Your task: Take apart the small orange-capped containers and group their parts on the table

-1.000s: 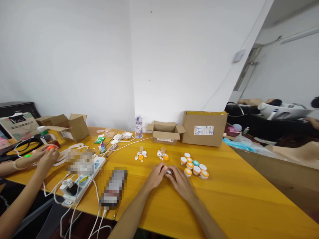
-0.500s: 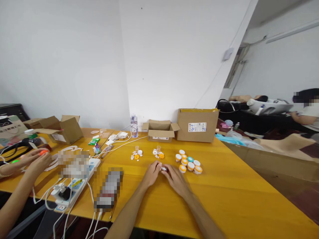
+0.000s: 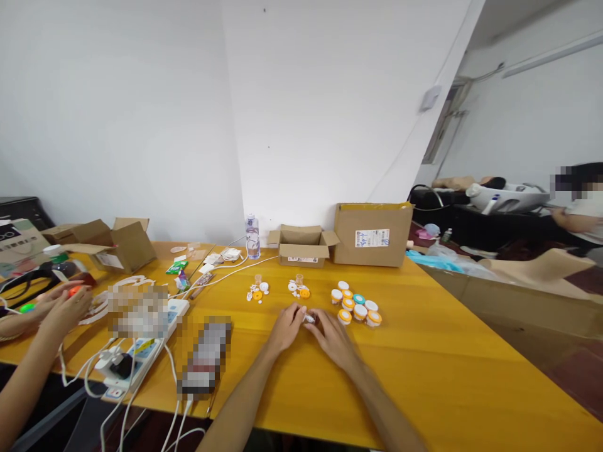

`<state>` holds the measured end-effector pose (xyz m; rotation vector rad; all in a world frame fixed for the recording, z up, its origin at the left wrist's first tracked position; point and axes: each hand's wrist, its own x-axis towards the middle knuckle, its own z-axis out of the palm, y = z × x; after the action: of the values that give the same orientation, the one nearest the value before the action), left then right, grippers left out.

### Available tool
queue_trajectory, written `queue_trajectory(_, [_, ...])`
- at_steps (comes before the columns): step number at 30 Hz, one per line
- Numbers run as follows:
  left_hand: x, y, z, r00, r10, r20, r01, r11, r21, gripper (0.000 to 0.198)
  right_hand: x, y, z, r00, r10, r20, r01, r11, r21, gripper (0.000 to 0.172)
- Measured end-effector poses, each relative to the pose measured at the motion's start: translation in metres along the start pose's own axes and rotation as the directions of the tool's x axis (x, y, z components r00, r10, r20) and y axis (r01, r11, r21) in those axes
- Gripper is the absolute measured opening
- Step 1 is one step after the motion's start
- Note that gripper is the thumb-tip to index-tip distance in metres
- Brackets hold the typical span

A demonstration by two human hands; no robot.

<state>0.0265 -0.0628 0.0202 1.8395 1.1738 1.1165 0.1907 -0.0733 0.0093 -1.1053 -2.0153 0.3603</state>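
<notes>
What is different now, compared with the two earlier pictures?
The view has turned slightly right: everything on the table appears further left, and the person at the right edge shows more fully. Nothing was visibly taken or let go. The left hand and right hand still hold the small object; the lidded jars and loose parts stay put.

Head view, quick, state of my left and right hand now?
Left hand: closed on a small object, too unclear to identify.
Right hand: closed on the same object's other side.
</notes>
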Motion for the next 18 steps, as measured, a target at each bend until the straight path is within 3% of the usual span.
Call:
queue_trajectory(10, [-0.0022,0.0012,-0.0002,1.0,-0.004,-0.015,0.006,0.995,0.101,0.042,-0.0007,0.0033,0.0042,0.999,-0.034,0.0,0.033,0.993,-0.114,0.012])
queue_trajectory(18, [-0.0064,0.0044,-0.0011,0.996,0.077,0.047,-0.084,0.984,0.155,0.028,0.0004,0.0093,0.005,0.998,-0.044,0.037,0.05,0.981,-0.187,0.014])
